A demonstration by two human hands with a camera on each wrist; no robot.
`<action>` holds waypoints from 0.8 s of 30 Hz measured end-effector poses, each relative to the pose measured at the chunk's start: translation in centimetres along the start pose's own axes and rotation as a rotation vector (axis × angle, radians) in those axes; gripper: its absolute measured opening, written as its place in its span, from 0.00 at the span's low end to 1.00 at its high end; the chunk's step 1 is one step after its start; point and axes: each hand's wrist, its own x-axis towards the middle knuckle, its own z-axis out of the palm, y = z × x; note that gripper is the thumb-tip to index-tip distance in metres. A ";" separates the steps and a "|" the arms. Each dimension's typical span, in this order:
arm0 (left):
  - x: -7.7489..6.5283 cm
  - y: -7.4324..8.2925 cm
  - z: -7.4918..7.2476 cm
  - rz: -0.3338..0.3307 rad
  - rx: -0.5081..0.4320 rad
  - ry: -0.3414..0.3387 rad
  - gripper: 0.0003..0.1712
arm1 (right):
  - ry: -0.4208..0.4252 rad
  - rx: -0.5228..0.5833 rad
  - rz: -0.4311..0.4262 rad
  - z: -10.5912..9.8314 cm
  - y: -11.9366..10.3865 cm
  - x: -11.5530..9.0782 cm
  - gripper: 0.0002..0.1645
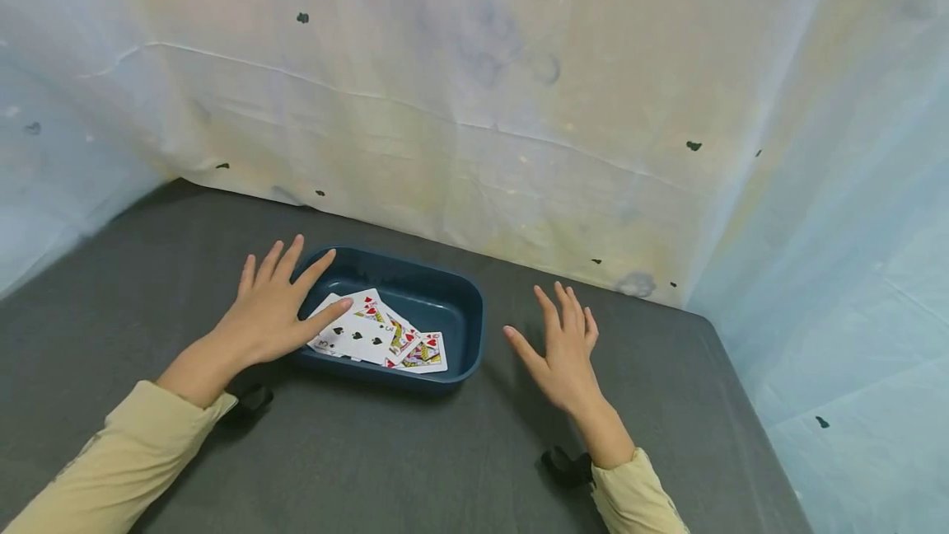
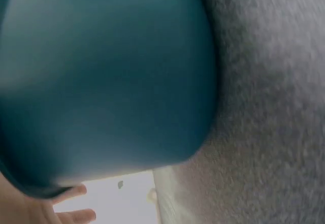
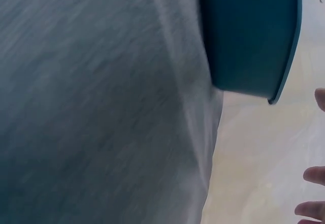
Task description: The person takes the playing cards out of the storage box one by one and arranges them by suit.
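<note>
A dark blue rectangular bin (image 1: 467,328) stands on the grey table, its outer wall (image 2: 111,82) filling much of the left wrist view. Several playing cards (image 1: 363,336) lie in a loose overlapping pile in its left half, a three of spades on top and red-suited face cards partly under it. My left hand (image 1: 270,311) spreads over the bin's left end, fingers apart, thumb overlapping the cards in the head view; nothing is in it. To the right of the bin, my right hand (image 1: 567,357) hovers with fingers spread and holds nothing. Its fingertips (image 3: 315,174) show at the right wrist view's edge.
The table (image 1: 445,468) has a dark grey cloth-like surface. Behind it hangs a pale patterned curtain (image 1: 474,105), with a bluish curtain (image 1: 853,270) along the right side. Black straps (image 1: 567,468) sit at the wrists.
</note>
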 end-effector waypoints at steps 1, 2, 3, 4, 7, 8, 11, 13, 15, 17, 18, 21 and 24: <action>0.0 -0.2 -0.1 -0.001 0.000 -0.002 0.48 | 0.003 0.007 -0.006 0.1 -0.2 0.2 0.43; 0.0 -0.3 -0.2 -0.001 -0.005 -0.002 0.47 | 0.005 0.015 -0.010 0.1 -0.4 0.4 0.43; -0.1 -0.5 -0.3 -0.002 -0.011 -0.004 0.46 | 0.009 0.024 -0.017 0.2 -0.7 0.5 0.42; -0.1 -0.7 -0.3 -0.002 -0.018 -0.007 0.45 | 0.012 0.033 -0.024 0.3 -0.9 0.7 0.42; -0.1 -1.2 -0.5 -0.007 -0.054 -0.013 0.43 | 0.012 0.057 -0.038 0.5 -1.4 1.2 0.41; -0.1 -1.4 -0.5 -0.011 -0.067 -0.015 0.42 | 0.012 0.068 -0.042 0.6 -1.6 1.3 0.40; 0.0 -1.9 -0.5 -0.031 -0.129 -0.038 0.40 | 0.008 0.096 -0.045 0.8 -2.3 1.6 0.40; 0.3 -2.2 -0.4 -0.045 -0.201 -0.068 0.38 | 0.006 0.114 -0.045 0.9 -2.8 1.8 0.41; 0.5 -2.3 -0.4 -0.057 -0.283 -0.105 0.36 | 0.003 0.133 -0.041 1.0 -3.3 1.9 0.41; 0.7 -2.5 -0.5 -0.063 -0.357 -0.139 0.34 | -0.006 0.163 -0.030 1.1 -3.8 2.2 0.41; 0.8 -2.6 -0.6 -0.062 -0.386 -0.152 0.34 | -0.009 0.180 -0.027 1.1 -4.0 2.3 0.40; 0.9 -2.9 -0.8 -0.062 -0.457 -0.192 0.32 | -0.027 0.231 -0.021 1.2 -4.8 2.9 0.39; 1.0 -3.4 -1.0 -0.064 -0.569 -0.235 0.31 | -0.042 0.269 -0.032 1.4 -5.6 3.5 0.39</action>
